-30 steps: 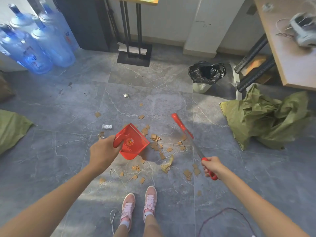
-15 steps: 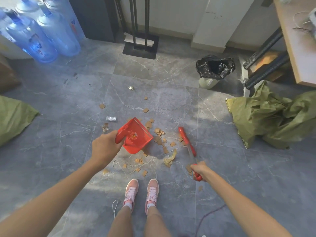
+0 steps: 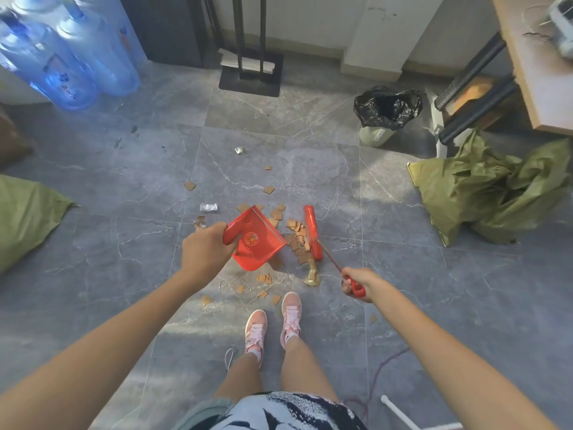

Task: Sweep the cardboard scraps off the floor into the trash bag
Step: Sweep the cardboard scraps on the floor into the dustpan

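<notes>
Left hand (image 3: 206, 249) fingers wrapped round dustpan (image 3: 255, 243) handle; right hand (image 3: 356, 282) fingers clamped on brush (image 3: 313, 232) handle. Cardboard scraps (image 3: 297, 240) heaped on floor (image 3: 124, 274) between dustpan and brush. Dustpan lip possibly lifted, hard to tell: press flat, short strokes toward it. Trash bag (image 3: 387, 105) well apart.

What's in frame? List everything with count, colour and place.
cardboard scraps: many, brown, floor centre, strays around
dustpan: one, red, left of the scrap pile
brush: one, red, right of the scrap pile
trash bag: one, black, lining a bin, far right
sacks: two, green, left edge and right
water jugs: several, blue, far left
foil wrappers: two, silver, beyond the dustpan
table: one, wood, top right
shoes: two, pink, near side of the scraps
left hand: one, grips the dustpan handle
right hand: one, grips the brush handle
</notes>
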Demonstrator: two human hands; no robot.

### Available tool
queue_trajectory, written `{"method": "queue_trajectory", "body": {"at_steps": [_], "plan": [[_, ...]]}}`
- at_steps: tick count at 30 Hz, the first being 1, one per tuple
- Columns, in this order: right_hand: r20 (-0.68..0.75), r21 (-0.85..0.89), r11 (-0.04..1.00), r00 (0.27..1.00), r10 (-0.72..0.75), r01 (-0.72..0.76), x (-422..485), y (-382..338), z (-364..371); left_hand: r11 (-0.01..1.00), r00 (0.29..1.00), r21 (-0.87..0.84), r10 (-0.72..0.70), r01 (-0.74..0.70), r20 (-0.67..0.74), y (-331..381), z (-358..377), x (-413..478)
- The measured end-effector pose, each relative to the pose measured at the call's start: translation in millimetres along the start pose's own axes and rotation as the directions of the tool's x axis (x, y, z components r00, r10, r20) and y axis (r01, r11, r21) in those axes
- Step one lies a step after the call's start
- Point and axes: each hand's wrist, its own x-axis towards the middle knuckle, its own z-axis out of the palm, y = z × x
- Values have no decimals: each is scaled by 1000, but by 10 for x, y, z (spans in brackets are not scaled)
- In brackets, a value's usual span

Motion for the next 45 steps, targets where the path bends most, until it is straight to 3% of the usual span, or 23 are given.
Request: {"method": "queue_trajectory", "body": {"at_steps": [5, 14, 22, 29, 37, 45], "plan": [[-2, 125, 992, 1000, -7, 7, -148, -88, -169, 1000, 1000, -13, 21, -21, 1, 5, -70, 13], [-76, 198, 980, 997, 4, 11, -248, -84, -682, 998, 998, -16, 52, -53, -31, 46, -76, -58], [-153, 193, 981, 987, 55, -24, -11, -6, -1200, 998, 998, 19, 61, -61, -13, 252, 5, -81], [-237, 54, 994, 966, 106, -95, 315, 335, -1436, 993, 994, 49, 109, -109, -15, 357, 159, -88], [-166, 46, 990, 977, 136, -131, 396, 644, -976, 995, 996, 45, 89, -89, 0, 370, 293, -50], [-44, 75, 995, 996, 76, -72, 195, 543, -343, 984, 984, 41, 176, -175, -8, 502, 360, -41]]}}
